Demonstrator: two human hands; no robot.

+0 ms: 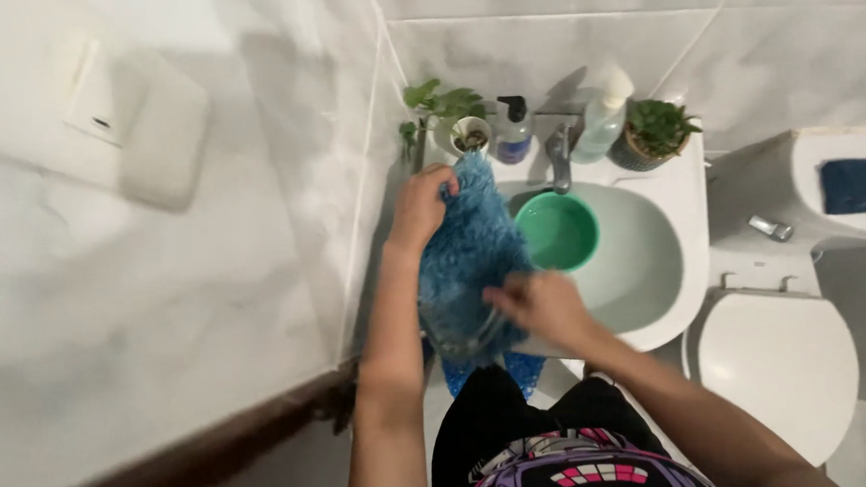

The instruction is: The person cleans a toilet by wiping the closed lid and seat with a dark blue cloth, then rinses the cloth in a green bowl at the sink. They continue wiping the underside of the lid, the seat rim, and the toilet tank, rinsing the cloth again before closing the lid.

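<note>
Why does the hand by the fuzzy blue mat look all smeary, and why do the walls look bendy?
In the head view, the right hand is smeared by motion blur on the blue mat, while the left hand gripping the mat's top is sharper; the wide lens bends the tile lines; soft shadows fall behind the bottles; the sink shows no harsh glare.

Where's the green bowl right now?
In the head view, the green bowl sits in the white sink, under the faucet, right of the blue shaggy mat.
</note>
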